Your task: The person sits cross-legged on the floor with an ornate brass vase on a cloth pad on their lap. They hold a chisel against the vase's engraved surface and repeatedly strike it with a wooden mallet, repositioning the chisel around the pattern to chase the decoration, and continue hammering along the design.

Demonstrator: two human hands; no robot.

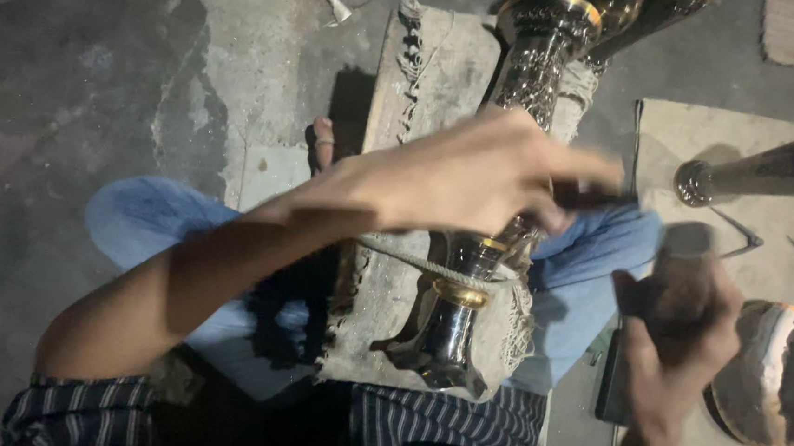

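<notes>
On bare concrete floor (71, 88) — frayed mat (440, 68), engraved brass vase (518, 92).

Stained concrete floor (240, 63), frayed cloth pad (435, 77) bearing an engraved metal vase (503, 165), round metal dish (773, 375) on a mat (701, 133)

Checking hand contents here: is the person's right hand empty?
No, the right hand is closed around a dark, motion-blurred tool raised beside the ornate metal vase.

Metalcraft floor workshop: engraved brass vases (534, 65), bare concrete floor (71, 88).
</notes>
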